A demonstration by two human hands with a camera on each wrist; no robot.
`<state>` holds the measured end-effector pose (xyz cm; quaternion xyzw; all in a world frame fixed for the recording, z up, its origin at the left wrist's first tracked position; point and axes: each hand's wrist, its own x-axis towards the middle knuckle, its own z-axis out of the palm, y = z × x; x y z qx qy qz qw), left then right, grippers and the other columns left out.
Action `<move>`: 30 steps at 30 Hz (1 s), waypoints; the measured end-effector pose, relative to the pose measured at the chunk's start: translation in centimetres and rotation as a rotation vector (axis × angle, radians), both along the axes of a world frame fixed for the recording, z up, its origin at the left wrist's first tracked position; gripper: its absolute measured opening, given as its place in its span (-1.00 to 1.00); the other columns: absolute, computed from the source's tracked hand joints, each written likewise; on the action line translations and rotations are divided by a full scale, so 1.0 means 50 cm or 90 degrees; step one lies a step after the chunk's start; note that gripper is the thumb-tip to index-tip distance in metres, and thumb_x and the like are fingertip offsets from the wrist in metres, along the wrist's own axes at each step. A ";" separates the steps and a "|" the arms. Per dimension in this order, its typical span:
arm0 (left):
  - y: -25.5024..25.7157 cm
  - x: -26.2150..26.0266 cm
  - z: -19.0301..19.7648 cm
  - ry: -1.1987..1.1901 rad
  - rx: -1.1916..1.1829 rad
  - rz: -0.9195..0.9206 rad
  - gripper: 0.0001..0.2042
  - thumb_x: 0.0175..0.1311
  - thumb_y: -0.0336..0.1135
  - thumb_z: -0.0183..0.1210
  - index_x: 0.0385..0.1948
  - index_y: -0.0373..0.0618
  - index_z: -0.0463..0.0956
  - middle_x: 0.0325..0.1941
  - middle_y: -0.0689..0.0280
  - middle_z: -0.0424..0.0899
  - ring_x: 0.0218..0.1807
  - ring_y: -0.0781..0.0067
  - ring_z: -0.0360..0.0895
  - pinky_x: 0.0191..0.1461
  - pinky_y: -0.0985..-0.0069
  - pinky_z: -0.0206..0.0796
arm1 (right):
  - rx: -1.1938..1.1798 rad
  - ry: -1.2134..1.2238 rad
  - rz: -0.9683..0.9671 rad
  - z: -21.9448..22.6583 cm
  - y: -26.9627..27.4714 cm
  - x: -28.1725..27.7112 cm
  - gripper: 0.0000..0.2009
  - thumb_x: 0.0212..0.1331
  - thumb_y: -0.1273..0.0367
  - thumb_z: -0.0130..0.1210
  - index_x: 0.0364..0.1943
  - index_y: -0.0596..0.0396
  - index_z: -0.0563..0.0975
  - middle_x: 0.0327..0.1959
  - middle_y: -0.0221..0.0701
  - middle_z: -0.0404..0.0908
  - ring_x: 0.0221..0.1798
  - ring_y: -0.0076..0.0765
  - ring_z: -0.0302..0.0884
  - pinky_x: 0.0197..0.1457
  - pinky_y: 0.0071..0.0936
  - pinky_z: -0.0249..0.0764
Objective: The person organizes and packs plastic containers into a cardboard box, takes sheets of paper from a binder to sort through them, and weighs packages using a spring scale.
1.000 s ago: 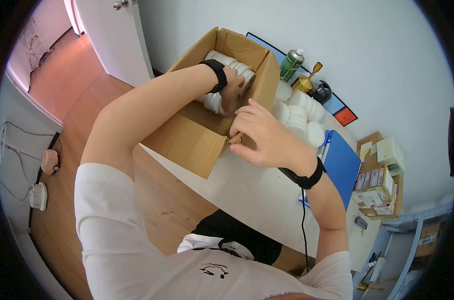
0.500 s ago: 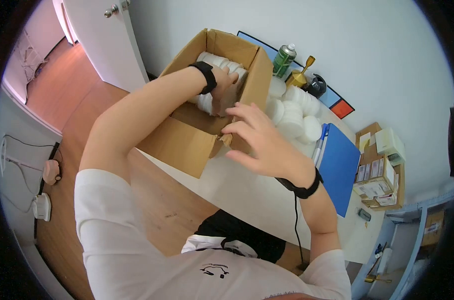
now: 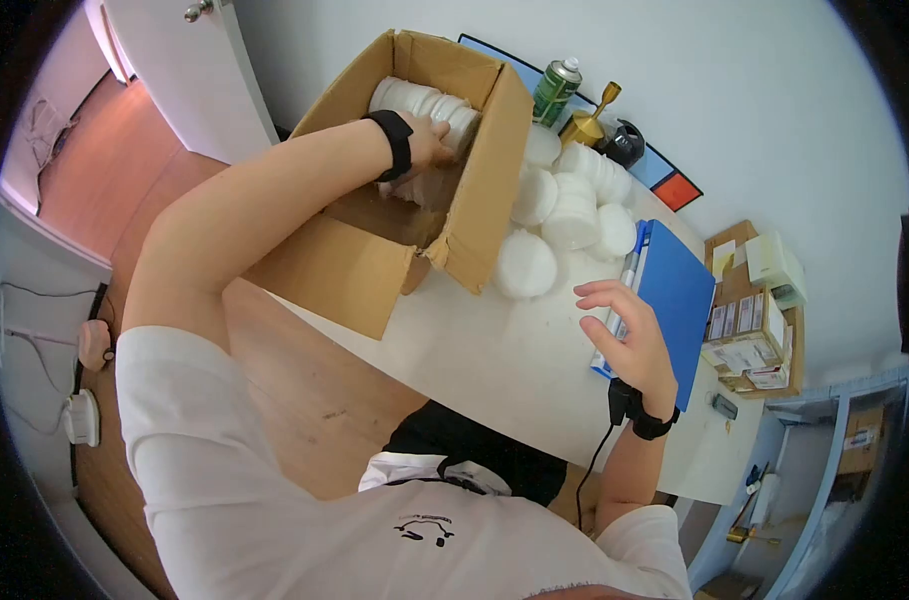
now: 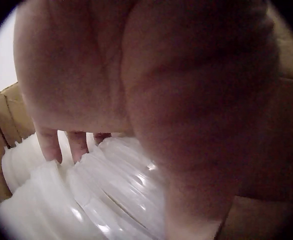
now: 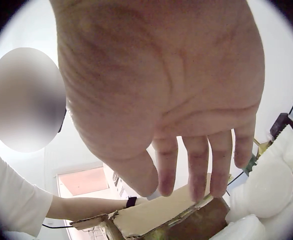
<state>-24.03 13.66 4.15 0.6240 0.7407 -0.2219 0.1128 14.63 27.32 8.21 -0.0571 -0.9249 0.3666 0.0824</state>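
Note:
An open cardboard box [image 3: 494,180] stands tilted at the table's far left, holding rows of round white plastic lids [image 3: 414,97] in clear wrap. My left hand [image 3: 429,150] reaches down inside it. In the left wrist view, its fingers [image 4: 78,145] bend over a wrapped stack of lids [image 4: 119,185], with the thumb on the near side; the fingertips are hidden. Over the table, my right hand [image 3: 634,340] hovers beside a blue folder [image 3: 679,290], fingers loosely bent and holding nothing. More white lid stacks [image 3: 569,210] lie right of the box.
Behind the lids are a green spray can [image 3: 556,90], a gold-coloured pot [image 3: 582,128] and a black object [image 3: 622,145]. Small cartons [image 3: 749,340] sit at the table's right end. A cardboard flap [image 3: 329,275] sticks out toward me. A black cable [image 3: 592,465] hangs from the right wrist.
My right hand has left the box's front corner and moved right, toward the blue folder. A round white lid stack now shows beside the box. The left hand stays inside the box.

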 end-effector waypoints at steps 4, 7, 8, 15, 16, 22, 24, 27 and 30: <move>-0.006 0.008 0.001 0.022 0.022 -0.050 0.32 -0.70 -0.11 0.73 0.47 0.30 0.21 0.33 -0.01 0.31 0.33 -0.13 0.37 0.34 0.09 0.35 | 0.010 -0.007 -0.025 -0.031 -0.001 -0.002 -0.73 0.23 0.40 0.25 -0.02 0.16 0.54 0.16 -0.16 0.53 0.22 -0.05 0.52 0.23 -0.29 0.44; -0.012 0.030 0.025 -0.011 0.031 -0.007 0.23 -0.49 0.12 0.67 0.48 0.21 0.18 0.33 -0.04 0.28 0.34 -0.15 0.33 0.35 0.09 0.32 | 0.077 -0.002 -0.062 -0.075 -0.013 -0.032 -0.60 0.18 0.31 0.31 0.06 0.19 0.50 0.23 -0.10 0.45 0.23 0.05 0.48 0.25 -0.25 0.43; -0.012 0.037 0.027 -0.021 0.045 0.035 0.20 -0.42 0.19 0.63 0.48 0.20 0.19 0.34 -0.03 0.28 0.34 -0.16 0.32 0.35 0.09 0.32 | 0.118 0.012 -0.064 -0.092 -0.015 -0.043 -0.51 0.15 0.26 0.35 0.10 0.21 0.47 0.25 -0.05 0.40 0.25 0.10 0.44 0.27 -0.23 0.42; -0.001 0.040 0.008 0.026 0.030 0.013 -0.03 -0.15 0.20 0.52 0.40 0.13 0.29 0.27 -0.02 0.33 0.30 -0.12 0.35 0.29 0.07 0.37 | 0.281 0.034 -0.172 -0.172 -0.042 -0.125 -0.28 -0.06 0.14 0.47 0.14 0.28 0.43 0.25 0.08 0.33 0.28 0.25 0.35 0.33 -0.10 0.34; -0.001 0.040 0.011 0.029 0.029 0.009 -0.03 -0.15 0.20 0.52 0.40 0.13 0.29 0.27 -0.02 0.33 0.30 -0.12 0.35 0.29 0.07 0.37 | 0.265 0.009 -0.180 -0.180 -0.045 -0.132 -0.28 -0.08 0.15 0.48 0.13 0.26 0.43 0.23 0.07 0.35 0.27 0.24 0.36 0.33 -0.08 0.34; -0.007 0.031 0.012 -0.011 0.063 -0.022 0.00 -0.26 0.15 0.59 0.38 0.15 0.33 0.23 -0.02 0.36 0.26 -0.12 0.38 0.31 0.10 0.37 | 0.159 -0.037 -0.202 -0.183 -0.047 -0.125 -0.30 -0.09 0.18 0.48 0.10 0.26 0.42 0.16 0.04 0.39 0.24 0.21 0.38 0.31 -0.11 0.36; -0.002 0.023 0.017 -0.042 0.039 -0.009 0.04 -0.33 0.12 0.62 0.39 0.14 0.32 0.24 -0.01 0.35 0.24 -0.14 0.39 0.33 0.11 0.34 | 0.150 -0.017 -0.205 -0.187 -0.043 -0.115 -0.30 -0.08 0.18 0.48 0.10 0.27 0.41 0.15 0.04 0.40 0.24 0.20 0.39 0.32 -0.11 0.36; -0.004 0.017 0.029 -0.072 0.045 -0.035 0.06 -0.33 0.10 0.63 0.39 0.09 0.31 0.22 -0.04 0.38 0.23 -0.17 0.40 0.35 0.13 0.31 | 0.039 0.013 -0.189 -0.197 -0.034 -0.102 -0.29 -0.07 0.22 0.48 0.11 0.31 0.37 0.16 0.06 0.39 0.24 0.20 0.39 0.34 -0.10 0.35; -0.007 0.020 0.068 -0.109 0.051 0.006 -0.03 -0.26 0.07 0.61 0.33 0.01 0.37 0.17 -0.04 0.44 0.23 -0.11 0.42 0.33 0.20 0.32 | 0.053 0.045 -0.162 -0.203 -0.027 -0.097 -0.29 -0.06 0.28 0.48 0.14 0.30 0.34 0.25 0.10 0.35 0.29 0.25 0.35 0.40 -0.06 0.30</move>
